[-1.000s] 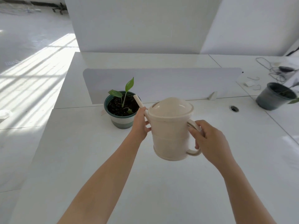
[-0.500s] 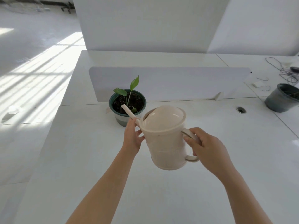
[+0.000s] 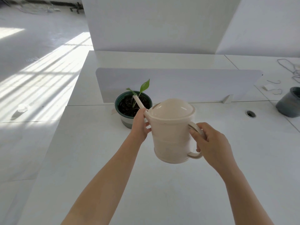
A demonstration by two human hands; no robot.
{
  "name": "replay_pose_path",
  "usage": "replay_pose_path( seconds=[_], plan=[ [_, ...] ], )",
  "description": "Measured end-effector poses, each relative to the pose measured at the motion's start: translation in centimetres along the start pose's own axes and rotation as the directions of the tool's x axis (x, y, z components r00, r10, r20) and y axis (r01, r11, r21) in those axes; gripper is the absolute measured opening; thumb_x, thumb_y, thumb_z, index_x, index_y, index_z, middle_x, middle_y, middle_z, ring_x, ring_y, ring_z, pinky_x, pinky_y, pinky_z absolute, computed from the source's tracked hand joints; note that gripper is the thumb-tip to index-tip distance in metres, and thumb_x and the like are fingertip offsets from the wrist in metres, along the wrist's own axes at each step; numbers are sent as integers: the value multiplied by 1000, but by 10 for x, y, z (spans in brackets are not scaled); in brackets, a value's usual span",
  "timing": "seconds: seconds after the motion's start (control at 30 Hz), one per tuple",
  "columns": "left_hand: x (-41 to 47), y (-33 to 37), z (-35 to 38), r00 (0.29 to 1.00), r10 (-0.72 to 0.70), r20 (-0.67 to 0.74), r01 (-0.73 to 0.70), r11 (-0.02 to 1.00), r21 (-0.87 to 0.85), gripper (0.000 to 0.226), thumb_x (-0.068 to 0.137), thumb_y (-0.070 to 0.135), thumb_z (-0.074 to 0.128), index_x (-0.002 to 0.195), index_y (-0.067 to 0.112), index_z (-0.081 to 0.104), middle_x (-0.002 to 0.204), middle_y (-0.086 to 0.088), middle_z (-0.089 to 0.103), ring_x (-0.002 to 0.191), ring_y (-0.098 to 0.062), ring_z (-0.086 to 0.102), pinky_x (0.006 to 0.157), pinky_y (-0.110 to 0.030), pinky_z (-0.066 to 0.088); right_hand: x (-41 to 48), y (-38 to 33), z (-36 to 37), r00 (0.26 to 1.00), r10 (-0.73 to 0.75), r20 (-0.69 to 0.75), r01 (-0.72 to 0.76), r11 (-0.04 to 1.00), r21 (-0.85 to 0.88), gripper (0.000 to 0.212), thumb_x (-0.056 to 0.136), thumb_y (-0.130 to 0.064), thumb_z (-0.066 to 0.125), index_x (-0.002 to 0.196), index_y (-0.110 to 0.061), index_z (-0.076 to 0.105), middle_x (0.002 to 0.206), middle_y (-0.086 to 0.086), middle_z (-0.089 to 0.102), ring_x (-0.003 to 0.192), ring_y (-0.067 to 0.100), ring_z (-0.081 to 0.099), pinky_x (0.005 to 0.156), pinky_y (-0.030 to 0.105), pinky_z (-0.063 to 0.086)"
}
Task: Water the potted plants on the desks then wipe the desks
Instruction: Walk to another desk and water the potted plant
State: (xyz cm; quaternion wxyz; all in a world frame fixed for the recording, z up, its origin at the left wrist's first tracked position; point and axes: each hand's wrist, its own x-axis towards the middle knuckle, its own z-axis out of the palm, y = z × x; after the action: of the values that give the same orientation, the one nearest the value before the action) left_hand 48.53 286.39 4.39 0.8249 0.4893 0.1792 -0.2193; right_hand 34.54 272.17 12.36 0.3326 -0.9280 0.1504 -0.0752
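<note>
A cream watering can (image 3: 171,132) with a domed lid hangs above the white desk (image 3: 113,168), tilted to the left. My right hand (image 3: 211,143) grips its handle. My left hand (image 3: 140,124) holds the base of the thin spout, whose tip reaches over the dark soil of a green pot (image 3: 129,109). That pot holds a small seedling with two green leaves and stands against the low divider panel (image 3: 194,83). No water stream is visible.
A dark grey pot (image 3: 289,104) stands at the right edge on the neighbouring desk. Cables and a small white adapter (image 3: 268,86) lie behind it. A cable grommet (image 3: 250,113) is set in the desk. A small white object (image 3: 22,108) lies on the sunlit floor at left.
The watering can has tipped further left and its spout tip has moved from the pot's near rim to over the soil. Both hands keep their hold.
</note>
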Motion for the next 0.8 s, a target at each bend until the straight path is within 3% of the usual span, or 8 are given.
replay_pose_path(
  seconds=[0.1,0.27,0.47,0.63,0.8],
  plan=[
    [-2,-5,12,999,-28,17,28,1000,-3,14,89,25,44,77,20,50,80,4,47,65,-14,46,47,-22,44,-2,6,-7,999,29,-22,-29,1000,1,22,89,-36,46,89,-17,56,58,6,59,65,29,56,61,36,42],
    [-4,-7,28,999,-40,29,40,999,8,16,92,25,43,79,22,53,87,5,51,76,-15,51,61,-29,44,-5,11,-14,997,62,-40,-62,998,-8,23,89,-38,45,89,-18,56,56,2,58,62,24,56,59,34,40],
    [-1,-8,25,997,-67,42,67,998,-9,16,90,25,44,77,20,51,80,3,47,66,-12,48,49,-23,43,-11,9,-16,998,63,-26,-63,998,-12,21,89,-37,46,89,-18,55,55,0,58,64,25,57,63,37,44],
    [-2,-10,15,997,-66,45,67,998,-8,26,90,21,42,64,21,41,67,2,38,55,-11,43,37,-16,40,-17,7,-16,997,49,53,-49,999,5,19,89,-35,48,86,-18,54,58,2,59,55,16,52,56,31,38],
    [-19,-15,-2,998,-44,37,43,999,23,15,90,23,44,78,18,50,79,-1,49,67,-14,49,47,-23,47,-29,12,-14,992,48,116,-50,999,20,11,89,-34,49,80,-27,51,57,-2,56,54,12,51,56,28,38]
  ],
)
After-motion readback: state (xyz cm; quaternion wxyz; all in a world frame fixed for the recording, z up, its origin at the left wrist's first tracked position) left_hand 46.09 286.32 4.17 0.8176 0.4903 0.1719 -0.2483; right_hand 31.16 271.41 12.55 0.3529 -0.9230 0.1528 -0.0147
